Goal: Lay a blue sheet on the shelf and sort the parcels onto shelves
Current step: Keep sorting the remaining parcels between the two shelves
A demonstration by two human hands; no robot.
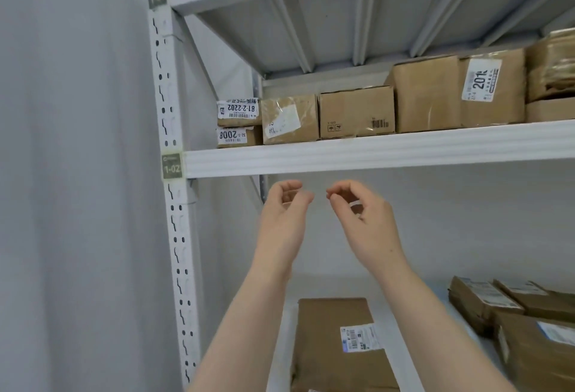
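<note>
A white metal rack (373, 158) stands against a pale grey wall, its slotted upright (174, 204) carrying a green tag that reads 1-02 (172, 166). No blue sheet can be made out on either shelf board in view. The parcels sit on two levels. On the upper shelf, a row of brown cardboard boxes runs from left to right: two thin ones stacked at the left end (239, 122), with labels reading 81-2-2202 and 2008, then a taped box (290, 119), a box with a printed barcode (357, 111), and a taller box (457, 91) with a white label, with more parcels (552, 74) at the right edge. On the lower shelf, a flat brown parcel (334, 345) lies just under the forearms, and a few others (510, 310) lie to the right (some leaning on one another).

Both hands are raised just below the upper shelf's front edge. The left hand (284, 220) is loosely curled and grips nothing. The right hand (364, 220) also has its fingers curled, thumb and fingertips nearly meeting, with nothing in them. The two hands are near each other but apart.
</note>
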